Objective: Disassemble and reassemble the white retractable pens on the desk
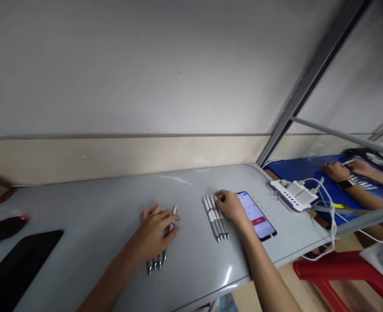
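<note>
My left hand (156, 229) lies over a group of pens (159, 261) on the grey desk. Its fingers are bent around them, and one pen (175, 211) passes between thumb and forefinger with its upper end showing. The palm hides the middle of this group. To the right, several white and grey pens (212, 214) lie side by side in a row, silver tips toward me. My right hand (230, 206) pinches the upper end of the rightmost pen in that row; its fingertips are partly hidden.
A lit phone (255, 216) lies right beside my right hand. Beyond it stands a white power strip (290, 196) with cables, near the metal frame (284, 115). A black mouse (4, 229) and black pad (22, 268) lie left. Another person's hands (337, 172) work at a blue table.
</note>
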A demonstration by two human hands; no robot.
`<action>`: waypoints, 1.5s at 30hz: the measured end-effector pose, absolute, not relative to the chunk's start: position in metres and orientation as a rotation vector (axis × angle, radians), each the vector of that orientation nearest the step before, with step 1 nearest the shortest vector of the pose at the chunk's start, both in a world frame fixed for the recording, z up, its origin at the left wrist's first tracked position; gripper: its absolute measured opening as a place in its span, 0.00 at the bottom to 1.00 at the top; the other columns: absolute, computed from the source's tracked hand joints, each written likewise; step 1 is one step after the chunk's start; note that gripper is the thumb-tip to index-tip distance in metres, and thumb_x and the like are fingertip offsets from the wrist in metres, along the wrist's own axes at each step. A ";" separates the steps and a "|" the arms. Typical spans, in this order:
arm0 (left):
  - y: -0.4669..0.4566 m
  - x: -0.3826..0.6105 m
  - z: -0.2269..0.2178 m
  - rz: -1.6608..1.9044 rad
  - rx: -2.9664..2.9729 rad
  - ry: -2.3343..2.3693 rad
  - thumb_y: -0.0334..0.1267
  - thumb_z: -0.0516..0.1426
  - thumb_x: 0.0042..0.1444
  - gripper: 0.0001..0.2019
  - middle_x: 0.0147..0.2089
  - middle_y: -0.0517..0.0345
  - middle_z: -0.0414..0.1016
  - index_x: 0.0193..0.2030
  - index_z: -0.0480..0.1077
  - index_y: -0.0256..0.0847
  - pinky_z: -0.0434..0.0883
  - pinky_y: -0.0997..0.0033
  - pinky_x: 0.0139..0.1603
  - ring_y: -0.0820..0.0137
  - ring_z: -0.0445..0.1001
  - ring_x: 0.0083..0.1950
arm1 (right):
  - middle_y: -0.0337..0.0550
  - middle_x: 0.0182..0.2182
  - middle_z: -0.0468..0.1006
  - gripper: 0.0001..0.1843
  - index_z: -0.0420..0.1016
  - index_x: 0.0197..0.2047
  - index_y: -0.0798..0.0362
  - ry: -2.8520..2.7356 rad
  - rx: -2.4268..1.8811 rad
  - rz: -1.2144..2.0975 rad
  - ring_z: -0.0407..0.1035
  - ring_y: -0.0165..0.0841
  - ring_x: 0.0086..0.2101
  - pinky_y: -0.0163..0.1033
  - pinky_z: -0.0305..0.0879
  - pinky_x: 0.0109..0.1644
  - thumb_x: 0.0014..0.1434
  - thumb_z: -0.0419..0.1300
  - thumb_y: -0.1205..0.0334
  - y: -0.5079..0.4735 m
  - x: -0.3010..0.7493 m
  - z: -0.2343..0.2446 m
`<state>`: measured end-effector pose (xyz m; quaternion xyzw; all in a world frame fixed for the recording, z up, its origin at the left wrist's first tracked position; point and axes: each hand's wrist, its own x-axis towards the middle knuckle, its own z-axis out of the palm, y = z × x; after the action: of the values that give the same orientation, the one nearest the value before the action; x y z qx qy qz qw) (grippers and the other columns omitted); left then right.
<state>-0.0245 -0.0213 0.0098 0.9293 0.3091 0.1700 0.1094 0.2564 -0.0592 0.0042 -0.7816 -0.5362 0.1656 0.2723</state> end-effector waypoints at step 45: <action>-0.010 -0.028 0.012 0.803 2.503 0.942 0.40 0.49 0.64 0.10 0.37 0.57 0.72 0.45 0.69 0.42 0.65 0.66 0.46 0.68 0.69 0.41 | 0.34 0.22 0.61 0.20 0.67 0.27 0.54 -1.520 -1.357 0.854 0.54 0.27 0.25 0.32 0.49 0.28 0.63 0.51 0.48 -0.063 0.192 0.017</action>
<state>-0.0276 -0.0098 0.0121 0.8827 0.3322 0.2833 0.1736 0.1917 -0.0632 0.0171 -0.5486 -0.6145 0.3453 0.4497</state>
